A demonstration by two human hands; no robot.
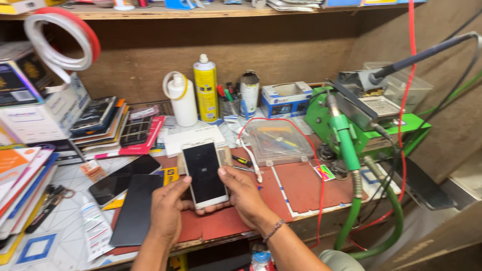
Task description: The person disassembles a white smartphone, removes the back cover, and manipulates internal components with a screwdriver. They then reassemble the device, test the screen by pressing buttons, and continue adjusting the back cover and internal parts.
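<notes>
1. Holding a white smartphone point(203, 173), dark screen up, above the red work mat point(301, 188).
2. Left hand point(168, 208) cupped around the lower left edge, thumb on the side.
3. Right hand point(243, 193) clasped on the right edge, thumb on the glass.
4. Best kept level, clear of the tweezers point(242, 161) and the loose dark screens point(128, 193) alongside.

Bright, even light from above and front; colours vivid. Soft shadow under shelf point(201, 11) across back wall, deeper toward upper left corner. Faint glare on dark phone screen point(203, 173) and glass panels on counter point(301, 188). Sharp at centre; mild wide-angle bending at edges. Slight softness bottom right.
</notes>
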